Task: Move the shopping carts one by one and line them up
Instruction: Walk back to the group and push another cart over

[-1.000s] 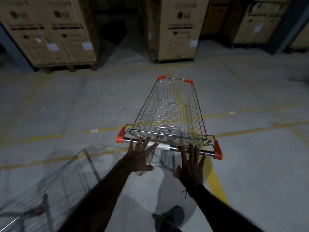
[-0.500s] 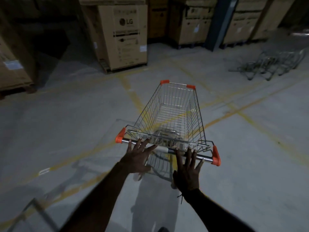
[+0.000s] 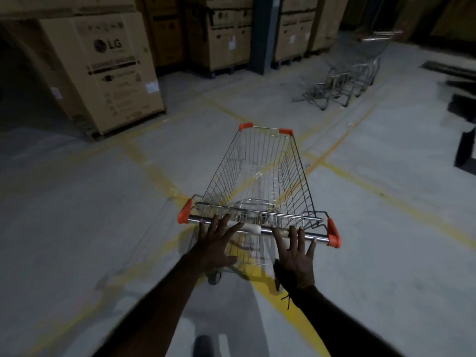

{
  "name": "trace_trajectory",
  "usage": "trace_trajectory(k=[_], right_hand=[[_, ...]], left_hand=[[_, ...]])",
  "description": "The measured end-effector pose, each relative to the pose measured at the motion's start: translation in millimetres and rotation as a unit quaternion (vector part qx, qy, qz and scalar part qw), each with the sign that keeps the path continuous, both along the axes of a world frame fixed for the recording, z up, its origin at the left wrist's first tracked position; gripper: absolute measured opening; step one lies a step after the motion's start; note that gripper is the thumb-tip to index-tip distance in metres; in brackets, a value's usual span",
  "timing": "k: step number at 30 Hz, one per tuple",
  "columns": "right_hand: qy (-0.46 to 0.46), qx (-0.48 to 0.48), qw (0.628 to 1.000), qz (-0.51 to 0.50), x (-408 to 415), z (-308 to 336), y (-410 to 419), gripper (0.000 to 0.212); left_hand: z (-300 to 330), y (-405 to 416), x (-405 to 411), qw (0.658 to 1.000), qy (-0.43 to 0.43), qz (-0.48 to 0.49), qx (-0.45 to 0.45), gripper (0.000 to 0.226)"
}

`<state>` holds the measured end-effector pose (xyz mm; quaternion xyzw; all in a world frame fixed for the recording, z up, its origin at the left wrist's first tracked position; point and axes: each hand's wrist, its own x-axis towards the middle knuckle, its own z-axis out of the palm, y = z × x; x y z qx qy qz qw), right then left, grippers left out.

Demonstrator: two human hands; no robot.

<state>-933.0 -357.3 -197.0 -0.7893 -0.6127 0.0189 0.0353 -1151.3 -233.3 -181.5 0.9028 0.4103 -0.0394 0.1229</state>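
Both my palms flat on the wire shopping cart [image 3: 260,181], out in the middle of the warehouse floor.

The cart sits right in front of me on the grey concrete floor [image 3: 77,202], over a crossing of faded yellow floor lines [image 3: 342,173], nose pointing away and a bit right. Its chrome handle bar [image 3: 260,230] with orange end caps runs across just under my fingertips. My left hand [image 3: 215,247] is spread wide, fingers straight and resting on the left half of the bar, not wrapped round it. My right hand [image 3: 296,256] is the same deal on the right half, fingers fanned out and straight, thumb off to the side. Both arms are stretched out almost fully. Further off, up right, there's a row of nested carts [image 3: 345,81], blurry. A big LG cardboard box [image 3: 108,73] stands to the left, more stacked cartons [image 3: 226,34] behind.
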Motion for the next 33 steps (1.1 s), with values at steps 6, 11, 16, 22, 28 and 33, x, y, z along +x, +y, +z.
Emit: trace_trajectory(k=[6, 11, 16, 22, 28, 33], right_hand=[[-0.010, -0.007, 0.998, -0.060, 11, 13, 87, 0.111], [-0.012, -0.011, 0.995, -0.094, 19, 18, 150, 0.108], [-0.012, -0.007, 0.994, -0.105, 37, 14, 215, 0.112], [-0.010, 0.013, 0.993, -0.117, 78, -2, 305, 0.110], [0.009, 0.024, 0.993, -0.113, 139, -3, 391, 0.115], [0.005, 0.012, 0.992, -0.126, 197, 1, 459, 0.113]], left_hand=[[6, 116, 23, 0.998, 0.027, -0.054, -0.010, 0.107], [14, 198, 47, 0.995, 0.026, -0.079, -0.050, 0.103], [11, 279, 77, 0.993, -0.009, -0.093, -0.068, 0.097], [16, 377, 130, 0.992, -0.049, -0.083, -0.082, 0.092], [21, 464, 197, 0.990, -0.071, -0.081, -0.089, 0.095], [23, 531, 256, 0.989, -0.077, -0.080, -0.102, 0.092]])
